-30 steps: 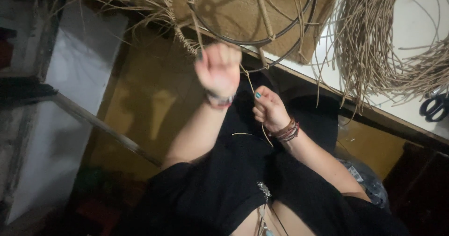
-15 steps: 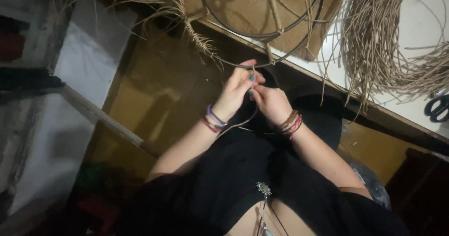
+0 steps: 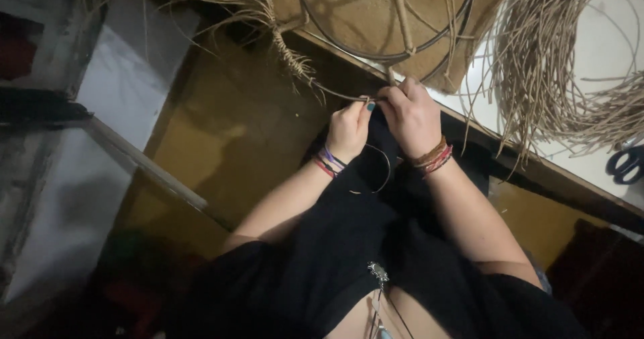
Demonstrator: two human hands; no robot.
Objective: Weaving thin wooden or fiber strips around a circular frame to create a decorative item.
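Pinching a thin strand of cane (image 3: 349,98) between them, both hands meet just below the edge of the bench (image 3: 537,161). The left hand (image 3: 349,127) has its fingers (image 3: 365,107) clenched on the strand from the left; its nails are painted teal and several coloured bracelets (image 3: 327,161) ring the wrist. The right hand (image 3: 412,114) closes its fingers on the same strand from the right, touching the left hand's fingertips, and wears a stack of reddish bracelets (image 3: 433,156). The strand runs up and left from the pinch to a wrapped, braided section (image 3: 288,54) that ends in a loose tuft of fibres (image 3: 228,0). A dark wire frame (image 3: 386,50) of round hoops lies above the hands on a brown mat (image 3: 349,10) on the bench, with a wrapped spoke crossing it. To the right, a big coil of loose cane strands (image 3: 557,64) rests on the white bench top, and a pair of dark-handled scissors (image 3: 627,161) lies at the far right edge. A thin loop of strand (image 3: 382,171) curls down over the person's black clothing (image 3: 349,258) between the forearms. The floor below is yellowish brown.
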